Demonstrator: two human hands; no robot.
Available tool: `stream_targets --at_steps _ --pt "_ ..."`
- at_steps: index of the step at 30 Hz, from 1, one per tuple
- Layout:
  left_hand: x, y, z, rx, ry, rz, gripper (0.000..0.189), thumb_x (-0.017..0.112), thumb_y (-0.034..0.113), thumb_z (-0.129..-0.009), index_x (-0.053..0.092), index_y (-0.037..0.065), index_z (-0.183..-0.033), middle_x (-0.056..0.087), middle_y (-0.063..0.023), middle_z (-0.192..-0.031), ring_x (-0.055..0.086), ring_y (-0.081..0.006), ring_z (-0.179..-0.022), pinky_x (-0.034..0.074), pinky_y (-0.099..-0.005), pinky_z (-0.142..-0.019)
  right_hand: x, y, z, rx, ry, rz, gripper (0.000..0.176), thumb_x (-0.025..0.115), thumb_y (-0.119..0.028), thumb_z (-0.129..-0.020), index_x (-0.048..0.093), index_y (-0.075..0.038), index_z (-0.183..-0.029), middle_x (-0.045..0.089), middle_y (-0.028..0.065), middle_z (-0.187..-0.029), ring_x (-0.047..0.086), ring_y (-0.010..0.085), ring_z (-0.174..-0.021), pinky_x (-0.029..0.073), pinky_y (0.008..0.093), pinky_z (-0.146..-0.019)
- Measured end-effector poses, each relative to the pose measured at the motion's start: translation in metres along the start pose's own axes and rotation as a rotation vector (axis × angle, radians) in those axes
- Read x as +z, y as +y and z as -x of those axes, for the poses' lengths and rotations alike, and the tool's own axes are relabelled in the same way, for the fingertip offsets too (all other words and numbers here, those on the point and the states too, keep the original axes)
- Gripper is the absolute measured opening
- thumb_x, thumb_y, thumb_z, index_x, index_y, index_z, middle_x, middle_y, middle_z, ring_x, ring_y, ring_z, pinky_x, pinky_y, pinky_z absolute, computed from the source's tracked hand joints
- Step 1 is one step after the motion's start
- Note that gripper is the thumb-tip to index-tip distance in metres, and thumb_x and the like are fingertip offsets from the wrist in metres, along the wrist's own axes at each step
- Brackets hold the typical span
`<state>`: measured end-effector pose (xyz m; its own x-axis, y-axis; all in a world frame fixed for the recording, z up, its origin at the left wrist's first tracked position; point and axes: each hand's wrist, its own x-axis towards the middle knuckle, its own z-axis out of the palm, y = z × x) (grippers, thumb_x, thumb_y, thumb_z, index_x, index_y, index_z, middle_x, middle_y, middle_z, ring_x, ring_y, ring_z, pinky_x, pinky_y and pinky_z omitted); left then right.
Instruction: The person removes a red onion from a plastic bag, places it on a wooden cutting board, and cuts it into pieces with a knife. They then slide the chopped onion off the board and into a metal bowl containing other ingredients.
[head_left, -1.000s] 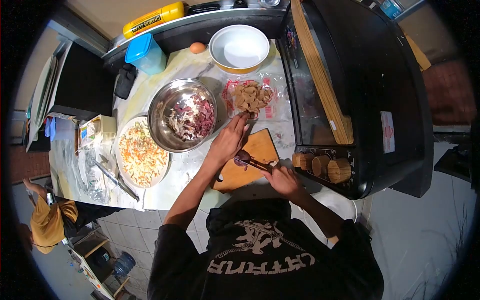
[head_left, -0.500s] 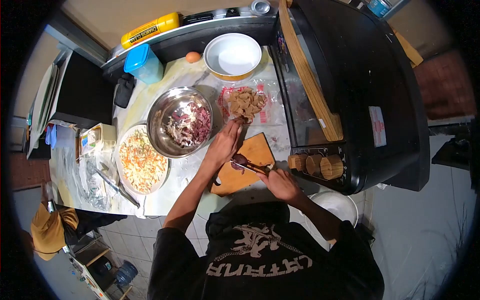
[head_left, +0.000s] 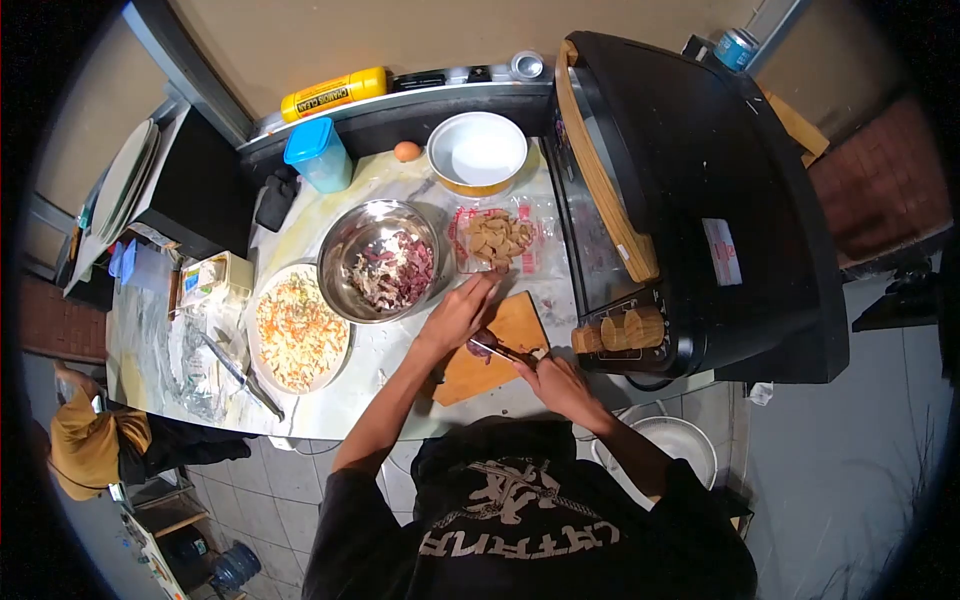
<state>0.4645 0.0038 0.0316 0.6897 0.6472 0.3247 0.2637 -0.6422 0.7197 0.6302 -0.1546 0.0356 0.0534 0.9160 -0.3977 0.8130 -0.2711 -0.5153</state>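
My right hand [head_left: 560,385] grips a knife [head_left: 518,357], its blade low over the wooden cutting board [head_left: 490,378]. Against the blade lies a dark red piece of meat [head_left: 482,346]. My left hand [head_left: 460,315] reaches past the board's far left corner, fingers pressed together, their tips at the near edge of the brown slices [head_left: 498,238]. Those slices lie on a clear plastic bag with red print [head_left: 540,250]. Whatever the left fingertips pinch is too small to make out. Left of that hand stands a steel bowl [head_left: 333,250] with chopped red meat and pale shreds.
A plate [head_left: 345,365] of shredded vegetables and a second knife [head_left: 245,378] lie at the left. Behind are a white bowl [head_left: 478,150], an egg [head_left: 407,151] and a blue-lidded container [head_left: 320,160]. A black oven [head_left: 690,200] borders the right. Another person [head_left: 85,445] is at far left.
The camera view has tilted, so the counter sits lower in the picture. My left hand stays by the brown slices, and the knife remains at the dark red meat.
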Motion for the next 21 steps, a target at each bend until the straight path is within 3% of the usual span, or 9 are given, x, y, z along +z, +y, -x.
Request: stream_targets --at_steps 2,5,6,9,12,13,16,20,21 --pt "-0.006 0.019 0.008 0.045 0.065 -0.033 0.027 0.052 0.009 -0.095 0.052 0.001 -0.120 0.056 -0.0216 -0.105 0.057 -0.0442 -0.088 0.048 -0.0454 -0.074 0.004 0.003 0.004 -0.021 -0.007 -0.077 0.054 0.050 -0.042 -0.097 0.063 0.008 -0.082 0.059 0.0263 -0.065 0.063 0.0440 -0.068 0.048 0.0488 -0.060" --pt "-0.012 0.048 0.036 -0.236 0.265 0.024 0.028 0.061 0.008 -0.090 0.053 -0.002 -0.116 0.057 -0.0200 -0.094 0.062 -0.0328 -0.075 0.050 -0.0377 -0.066 0.006 0.008 0.013 -0.096 0.039 -0.156 0.050 0.051 -0.038 -0.097 0.062 0.008 -0.080 0.059 0.0267 -0.065 0.062 0.0452 -0.069 0.047 0.0492 -0.061" --pt "-0.010 0.053 0.044 -0.240 0.262 0.022 0.028 0.061 0.008 -0.090 0.053 -0.002 -0.116 0.057 -0.0200 -0.094 0.062 -0.0328 -0.075 0.050 -0.0377 -0.066 0.007 0.011 0.014 -0.095 0.035 -0.160 0.050 0.051 -0.038 -0.097 0.062 0.008 -0.080 0.059 0.0267 -0.065 0.062 0.0452 -0.069 0.047 0.0492 -0.061" --pt "-0.002 0.057 0.068 -0.496 0.191 0.017 0.033 0.067 0.012 -0.086 0.055 -0.002 -0.114 0.059 -0.0197 -0.094 0.063 -0.0330 -0.075 0.050 -0.0381 -0.065 0.007 0.012 0.016 -0.147 0.027 -0.197 0.046 0.052 -0.034 -0.096 0.062 0.008 -0.079 0.060 0.0265 -0.067 0.061 0.0458 -0.072 0.047 0.0493 -0.062" --pt "0.011 0.047 0.080 -0.351 0.260 -0.076 0.033 0.069 0.011 -0.084 0.055 -0.001 -0.112 0.061 -0.0203 -0.098 0.065 -0.0345 -0.079 0.051 -0.0403 -0.066 -0.004 0.003 0.021 -0.145 0.018 -0.135 0.045 0.050 -0.033 -0.097 0.061 0.007 -0.079 0.060 0.0269 -0.070 0.061 0.0459 -0.073 0.047 0.0499 -0.061" --pt "0.016 0.046 0.082 -0.431 0.291 0.032 0.034 0.072 0.011 -0.081 0.056 0.001 -0.109 0.065 -0.0198 -0.097 0.067 -0.0359 -0.080 0.052 -0.0423 -0.067 -0.004 0.002 0.021 -0.135 0.005 -0.123 0.045 0.048 -0.032 -0.098 0.061 0.007 -0.080 0.060 0.0269 -0.070 0.061 0.0457 -0.072 0.047 0.0501 -0.061" --pt "0.022 0.049 0.083 -0.484 0.338 -0.046 0.034 0.073 0.010 -0.080 0.057 0.002 -0.108 0.068 -0.0179 -0.089 0.067 -0.0360 -0.078 0.052 -0.0416 -0.068 -0.004 -0.003 0.022 -0.108 -0.009 -0.091 0.045 0.045 -0.031 -0.099 0.060 0.007 -0.079 0.061 0.0269 -0.070 0.062 0.0454 -0.071 0.047 0.0505 -0.060" --pt "0.031 0.040 0.091 -0.462 0.372 -0.017 0.032 0.074 0.012 -0.079 0.059 0.004 -0.106 0.069 -0.0173 -0.084 0.068 -0.0353 -0.076 0.052 -0.0407 -0.067 -0.002 -0.006 0.024 -0.091 -0.003 -0.045 0.043 0.043 -0.030 -0.100 0.059 0.005 -0.081 0.061 0.0258 -0.069 0.062 0.0449 -0.068 0.048 0.0507 -0.058" --pt "0.030 0.043 0.089 -0.495 0.346 -0.079 0.029 0.074 0.007 -0.078 0.058 0.002 -0.101 0.069 -0.0155 -0.083 0.069 -0.0315 -0.078 0.053 -0.0371 -0.068 -0.001 -0.007 0.024 -0.092 -0.006 -0.045 0.043 0.043 -0.030 -0.100 0.059 0.005 -0.081 0.061 0.0258 -0.069 0.062 0.0449 -0.068 0.048 0.0507 -0.058"
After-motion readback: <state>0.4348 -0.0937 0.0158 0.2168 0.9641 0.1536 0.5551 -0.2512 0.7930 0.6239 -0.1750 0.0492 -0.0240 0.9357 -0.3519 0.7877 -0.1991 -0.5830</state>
